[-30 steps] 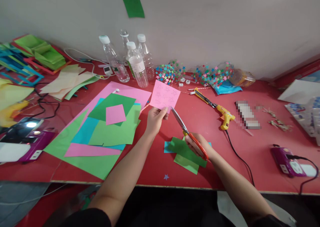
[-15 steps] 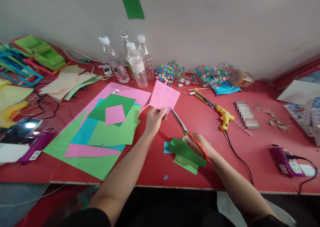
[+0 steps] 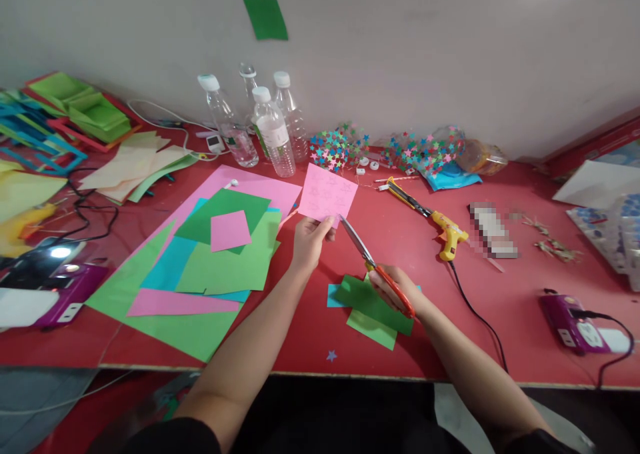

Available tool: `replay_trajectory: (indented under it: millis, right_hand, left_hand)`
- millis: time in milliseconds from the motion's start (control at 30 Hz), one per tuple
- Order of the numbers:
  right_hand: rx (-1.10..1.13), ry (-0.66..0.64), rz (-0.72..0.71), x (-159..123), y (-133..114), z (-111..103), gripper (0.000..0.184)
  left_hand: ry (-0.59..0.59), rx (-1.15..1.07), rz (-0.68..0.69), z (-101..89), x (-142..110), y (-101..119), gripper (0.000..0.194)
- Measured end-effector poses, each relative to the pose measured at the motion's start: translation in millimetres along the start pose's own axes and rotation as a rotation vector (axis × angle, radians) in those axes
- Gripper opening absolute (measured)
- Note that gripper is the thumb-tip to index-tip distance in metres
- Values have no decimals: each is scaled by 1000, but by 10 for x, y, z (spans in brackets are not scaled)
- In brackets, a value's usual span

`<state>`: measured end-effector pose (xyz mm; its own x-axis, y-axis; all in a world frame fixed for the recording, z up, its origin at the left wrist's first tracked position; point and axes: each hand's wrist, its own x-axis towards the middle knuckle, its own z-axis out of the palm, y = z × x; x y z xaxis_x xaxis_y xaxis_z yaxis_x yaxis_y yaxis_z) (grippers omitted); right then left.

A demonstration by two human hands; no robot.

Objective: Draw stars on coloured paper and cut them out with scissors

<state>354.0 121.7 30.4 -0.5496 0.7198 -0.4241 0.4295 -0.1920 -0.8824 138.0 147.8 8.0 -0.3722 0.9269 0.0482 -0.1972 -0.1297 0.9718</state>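
Observation:
My left hand pinches the lower edge of a pink paper square with faint star outlines drawn on it. Wrapped around the orange handles of a pair of scissors is my right hand. The scissor tips meet the paper's lower right edge, close to my left thumb; the blades look nearly closed. Under my right hand lie green paper pieces and a blue piece. A small star rests near the table's front edge.
Coloured paper sheets spread to the left. Plastic bottles stand at the back beside bags of coloured stars. Right of me lie a yellow glue gun with its cord, a pixelated item and a purple power strip.
The pink paper has tilted slightly and shifted a little left in my left hand. The scissors and my right hand hold almost the same place.

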Motion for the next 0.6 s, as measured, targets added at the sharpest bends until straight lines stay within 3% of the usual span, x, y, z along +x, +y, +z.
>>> replay_trajectory:
  millis: [333, 600]
  right_hand:
    - [56, -90, -30, -13, 14, -8, 55]
    - [-60, -122, -47, -76, -122, -140, 60]
  left_hand:
    - [33, -17, -62, 99, -119, -104, 27]
    - [-19, 32, -106, -60, -14, -107, 31]
